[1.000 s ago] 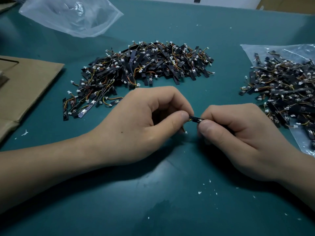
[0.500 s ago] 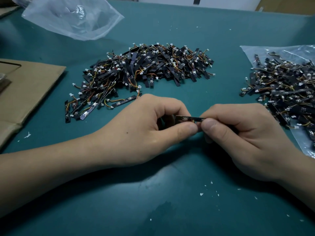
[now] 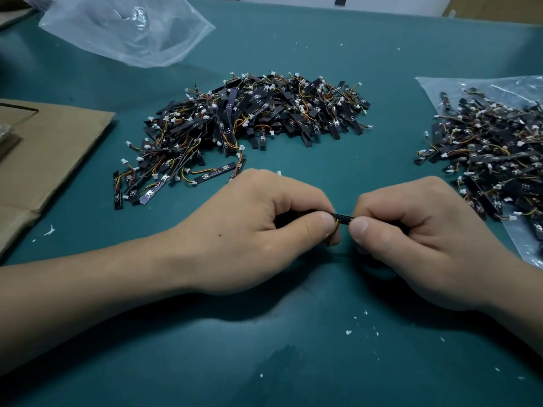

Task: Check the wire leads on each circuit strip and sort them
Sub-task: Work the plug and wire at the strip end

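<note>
A short black circuit strip (image 3: pixel 343 217) with yellow and orange leads is held between both hands just above the green table. My left hand (image 3: pixel 264 230) pinches its left end and the wires with thumb and forefinger. My right hand (image 3: pixel 417 239) pinches its right end, and most of the strip is hidden inside the fingers. A large pile of the same strips (image 3: pixel 249 121) lies beyond my left hand. A second pile (image 3: pixel 493 160) lies on a clear plastic bag (image 3: pixel 526 254) at the right.
A crumpled clear bag (image 3: pixel 126 27) lies at the far left. Flat cardboard (image 3: pixel 44 154) covers the left edge of the green table (image 3: pixel 264 362). Small white scraps dot the table in front of my hands.
The strip lay flat and showed more of its length half a second ago; now it is turned edge-on with the leads showing by my left thumb. Both hands stay in place.
</note>
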Demonstrator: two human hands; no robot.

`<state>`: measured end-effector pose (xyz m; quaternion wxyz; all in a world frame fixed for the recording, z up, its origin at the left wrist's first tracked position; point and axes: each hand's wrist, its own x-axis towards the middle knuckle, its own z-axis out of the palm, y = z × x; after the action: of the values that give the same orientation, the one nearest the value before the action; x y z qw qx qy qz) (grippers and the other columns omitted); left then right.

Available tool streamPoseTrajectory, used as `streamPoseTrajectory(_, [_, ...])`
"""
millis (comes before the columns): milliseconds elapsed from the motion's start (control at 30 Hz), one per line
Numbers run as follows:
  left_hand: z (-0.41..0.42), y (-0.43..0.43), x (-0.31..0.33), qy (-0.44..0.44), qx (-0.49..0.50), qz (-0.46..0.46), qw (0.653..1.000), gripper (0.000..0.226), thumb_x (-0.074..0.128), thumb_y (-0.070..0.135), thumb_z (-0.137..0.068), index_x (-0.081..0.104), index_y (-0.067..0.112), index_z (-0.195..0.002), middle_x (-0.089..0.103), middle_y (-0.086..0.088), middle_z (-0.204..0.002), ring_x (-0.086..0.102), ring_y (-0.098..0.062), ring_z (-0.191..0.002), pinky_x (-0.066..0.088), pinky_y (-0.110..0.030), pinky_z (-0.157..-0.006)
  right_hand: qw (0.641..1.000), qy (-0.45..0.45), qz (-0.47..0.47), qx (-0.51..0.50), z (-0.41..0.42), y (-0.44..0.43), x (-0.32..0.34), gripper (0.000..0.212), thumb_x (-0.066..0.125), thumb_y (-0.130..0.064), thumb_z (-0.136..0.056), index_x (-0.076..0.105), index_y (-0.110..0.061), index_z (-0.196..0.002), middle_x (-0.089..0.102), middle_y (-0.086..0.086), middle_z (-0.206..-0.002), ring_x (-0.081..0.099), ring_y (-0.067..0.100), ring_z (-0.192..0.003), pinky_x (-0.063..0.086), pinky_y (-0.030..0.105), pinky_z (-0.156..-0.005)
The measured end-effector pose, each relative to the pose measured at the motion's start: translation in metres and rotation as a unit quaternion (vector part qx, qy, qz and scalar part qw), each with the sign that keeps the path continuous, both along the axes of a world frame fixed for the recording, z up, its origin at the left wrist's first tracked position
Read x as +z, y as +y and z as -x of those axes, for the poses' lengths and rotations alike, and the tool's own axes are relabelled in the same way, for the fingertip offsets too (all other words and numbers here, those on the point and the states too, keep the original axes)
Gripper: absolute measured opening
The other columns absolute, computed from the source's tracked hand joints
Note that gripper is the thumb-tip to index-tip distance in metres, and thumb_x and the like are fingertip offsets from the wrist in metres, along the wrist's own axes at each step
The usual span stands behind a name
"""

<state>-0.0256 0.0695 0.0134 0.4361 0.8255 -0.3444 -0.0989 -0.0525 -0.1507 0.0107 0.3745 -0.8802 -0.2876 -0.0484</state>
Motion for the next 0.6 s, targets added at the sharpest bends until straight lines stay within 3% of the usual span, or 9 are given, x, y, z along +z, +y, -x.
streamPoseTrajectory(200, [-0.0002,-0.0001,0.0003,0.004,-0.009,-0.015,1.0,0.023,0.055,0.026,-0.097,0.075,0.02,-0.088,0.068,-0.003,-0.073,0.062,-0.024,-0.07,0.048,-0.039,-0.065,0.999,0.01,0.044,-0.003,-0.0006,-0.0011,-0.0009,0.033,0.048,-0.036,-0.094,0.047,-0.024,-0.063,0.041,-0.005,-0.052,0.041,0.014,-0.049,0.036,0.031,-0.048])
streamPoseTrajectory(400, [0.0008,-0.0006,0.0013,0.0,-0.002,-0.009,1.0,0.023,0.055,0.026,-0.099,0.076,0.021,-0.091,0.067,0.0,-0.071,0.06,-0.021,-0.066,0.048,-0.037,-0.064,1.0,0.011,-0.003,-0.007,0.0003,0.0012,0.0002,0.033,0.05,-0.029,-0.093,0.041,-0.037,-0.062,0.039,-0.018,-0.05,0.035,0.003,-0.045,0.03,0.016,-0.046])
streamPoseTrajectory(600, [0.0018,-0.0012,0.0016,-0.002,0.005,-0.01,1.0,0.023,0.055,0.024,-0.096,0.075,0.019,-0.085,0.067,-0.003,-0.071,0.061,-0.023,-0.068,0.047,-0.04,-0.064,0.999,0.027,0.017,0.013,0.0009,-0.0034,-0.0005,0.031,0.05,-0.034,-0.094,0.054,-0.021,-0.066,0.046,-0.004,-0.052,0.043,0.014,-0.047,0.037,0.029,-0.047])
